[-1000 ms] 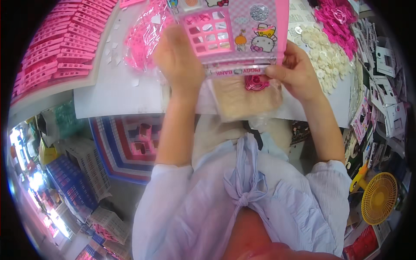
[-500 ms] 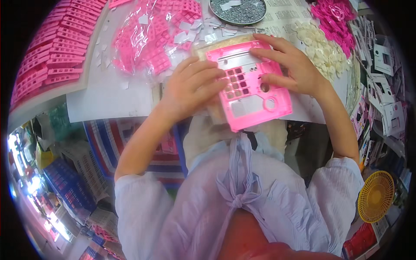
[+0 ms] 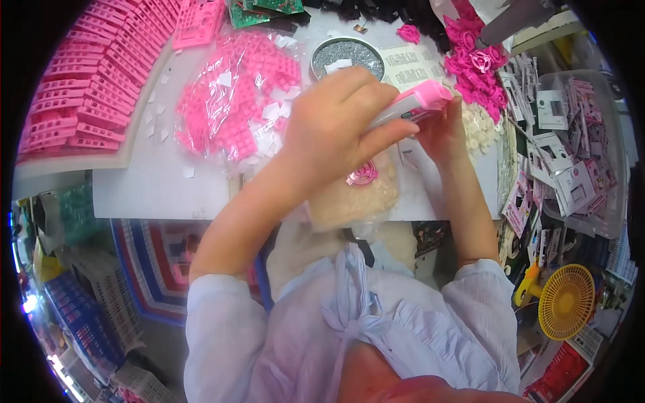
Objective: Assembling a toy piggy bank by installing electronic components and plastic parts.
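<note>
The pink plastic casing panel (image 3: 430,96), with a grey strip along it, is held up off the pad and seen nearly edge-on. My left hand (image 3: 329,124) grips its near side, thumb along the grey part and fingers over the top. At its far right end my right hand (image 3: 447,134) holds it from below, fingers partly hidden behind it. Under my left wrist lies a beige pad in clear plastic (image 3: 353,201). A small round pink part (image 3: 363,173) rests on that pad.
A round tin of small metal screws (image 3: 349,54) stands beyond my hands. Left are a clear bag of pink keypads (image 3: 235,94) and stacked pink panels (image 3: 87,87). Cream discs (image 3: 478,131) and magenta parts (image 3: 474,67) lie right. A yellow fan (image 3: 566,302) stands lower right.
The panel, earlier facing up with its openings showing, has been raised and turned on edge. My left hand has moved right and up onto it. The round pink part on the pad now shows.
</note>
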Demonstrator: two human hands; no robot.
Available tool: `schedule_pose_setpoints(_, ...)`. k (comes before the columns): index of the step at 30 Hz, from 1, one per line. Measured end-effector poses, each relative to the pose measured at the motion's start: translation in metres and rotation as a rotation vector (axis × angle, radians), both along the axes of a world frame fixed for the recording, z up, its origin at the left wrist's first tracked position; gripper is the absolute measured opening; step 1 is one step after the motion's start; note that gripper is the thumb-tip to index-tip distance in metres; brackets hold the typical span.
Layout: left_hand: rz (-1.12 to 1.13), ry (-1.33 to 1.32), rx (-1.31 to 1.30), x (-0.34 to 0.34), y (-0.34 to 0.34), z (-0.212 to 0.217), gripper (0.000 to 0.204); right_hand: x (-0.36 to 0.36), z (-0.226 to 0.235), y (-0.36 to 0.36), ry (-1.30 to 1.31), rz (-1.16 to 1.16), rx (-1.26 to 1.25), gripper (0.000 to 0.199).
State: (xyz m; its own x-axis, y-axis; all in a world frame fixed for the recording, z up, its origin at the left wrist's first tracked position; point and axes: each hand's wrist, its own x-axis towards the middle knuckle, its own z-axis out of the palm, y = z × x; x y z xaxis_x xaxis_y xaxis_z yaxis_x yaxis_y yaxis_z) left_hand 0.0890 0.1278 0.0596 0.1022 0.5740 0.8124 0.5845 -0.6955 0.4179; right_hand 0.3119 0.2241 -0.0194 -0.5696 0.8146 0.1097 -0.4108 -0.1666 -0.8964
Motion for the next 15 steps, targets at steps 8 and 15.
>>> schedule_pose_setpoints(8,-0.140,0.173,0.000,-0.011,-0.021,0.003,0.029,0.002,0.022,0.005,0.059,0.307,0.209,0.040)
schedule_pose_setpoints(15,-0.231,0.400,-0.273,-0.051,-0.081,-0.071,0.035,0.023,0.014,-0.061,-0.639,0.271,1.122,0.050)
